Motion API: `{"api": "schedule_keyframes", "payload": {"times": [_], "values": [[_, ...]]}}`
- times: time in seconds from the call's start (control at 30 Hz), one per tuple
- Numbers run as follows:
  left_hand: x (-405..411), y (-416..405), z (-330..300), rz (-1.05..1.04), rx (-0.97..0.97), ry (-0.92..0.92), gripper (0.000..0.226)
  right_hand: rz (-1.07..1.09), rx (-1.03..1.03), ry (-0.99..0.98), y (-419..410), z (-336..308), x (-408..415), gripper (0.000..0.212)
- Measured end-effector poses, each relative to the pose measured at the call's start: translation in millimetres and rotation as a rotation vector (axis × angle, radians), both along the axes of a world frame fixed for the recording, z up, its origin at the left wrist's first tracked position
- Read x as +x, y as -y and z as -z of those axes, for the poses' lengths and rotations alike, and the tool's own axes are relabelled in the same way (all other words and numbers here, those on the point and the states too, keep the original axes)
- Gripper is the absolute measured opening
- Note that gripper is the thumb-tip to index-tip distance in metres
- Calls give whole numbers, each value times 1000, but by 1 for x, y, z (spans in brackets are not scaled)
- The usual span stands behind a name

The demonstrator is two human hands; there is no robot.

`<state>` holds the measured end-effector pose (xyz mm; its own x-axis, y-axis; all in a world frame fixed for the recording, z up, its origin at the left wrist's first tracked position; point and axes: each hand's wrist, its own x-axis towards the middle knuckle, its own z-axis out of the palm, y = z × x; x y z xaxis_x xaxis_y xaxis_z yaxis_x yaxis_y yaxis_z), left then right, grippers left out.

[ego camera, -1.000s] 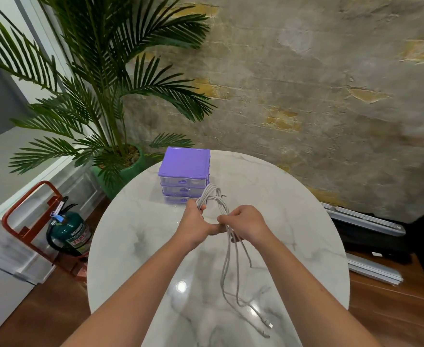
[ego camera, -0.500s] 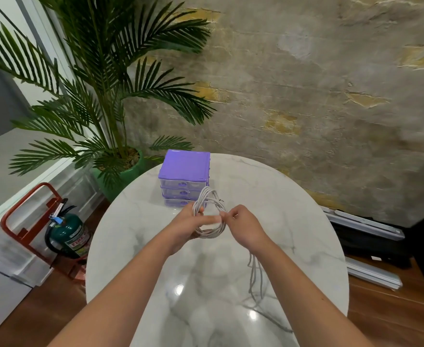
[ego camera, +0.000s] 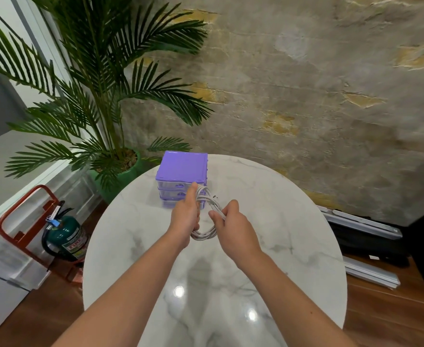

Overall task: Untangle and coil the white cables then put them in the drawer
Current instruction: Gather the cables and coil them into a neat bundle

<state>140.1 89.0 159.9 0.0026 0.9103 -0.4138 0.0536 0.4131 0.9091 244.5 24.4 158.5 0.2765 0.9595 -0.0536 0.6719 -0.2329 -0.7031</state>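
The white cables (ego camera: 207, 232) form a small coil held above the round marble table (ego camera: 293, 236). My left hand (ego camera: 184, 216) grips the coil's left side, with loops showing above and below it. My right hand (ego camera: 231, 225) pinches the right side of the coil. A plug end sticks out at the coil's top right. No loose cable lies on the table. Just behind the hands stands a small purple drawer unit (ego camera: 182, 171) with three shut clear drawers, partly hidden by my left hand.
A potted palm (ego camera: 120, 161) stands on the floor left of the table. A green fire extinguisher (ego camera: 65, 236) in a red stand sits lower left. Metal rails (ego camera: 371, 271) and a dark bag lie on the wood floor at right. A rough wall rises behind.
The long strands that hung down onto the table have been wound up into the coil. Both hands have moved slightly toward the drawer unit, and the coil is now tighter.
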Motion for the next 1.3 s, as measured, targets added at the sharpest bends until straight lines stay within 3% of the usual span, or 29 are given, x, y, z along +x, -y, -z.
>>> {"api": "schedule_keyframes", "payload": {"times": [0.17,0.27,0.37,0.5,0.7,0.83,1.0,1.13,1.3], "values": [[2,1,3,-44,169,-229,49,18,-1,-86,6,6,-6,24],[1,-1,5,-48,191,-223,41,12,-33,-125,5,9,-4,22],[-5,-3,8,43,73,-69,48,13,-56,-115,3,10,4,20],[-26,-10,-8,368,-239,225,42,-45,-58,22,2,8,19,18],[-37,-15,-18,628,-371,333,62,-215,39,270,-2,-3,28,15],[-37,-18,-12,620,-388,354,53,-283,115,383,-2,-2,30,12],[-30,-12,3,562,-365,391,48,-255,156,336,2,4,28,19],[-28,-9,14,552,-296,235,62,-237,141,334,6,11,25,25],[-29,-7,11,530,-245,154,39,-272,208,435,7,9,26,23]]}}
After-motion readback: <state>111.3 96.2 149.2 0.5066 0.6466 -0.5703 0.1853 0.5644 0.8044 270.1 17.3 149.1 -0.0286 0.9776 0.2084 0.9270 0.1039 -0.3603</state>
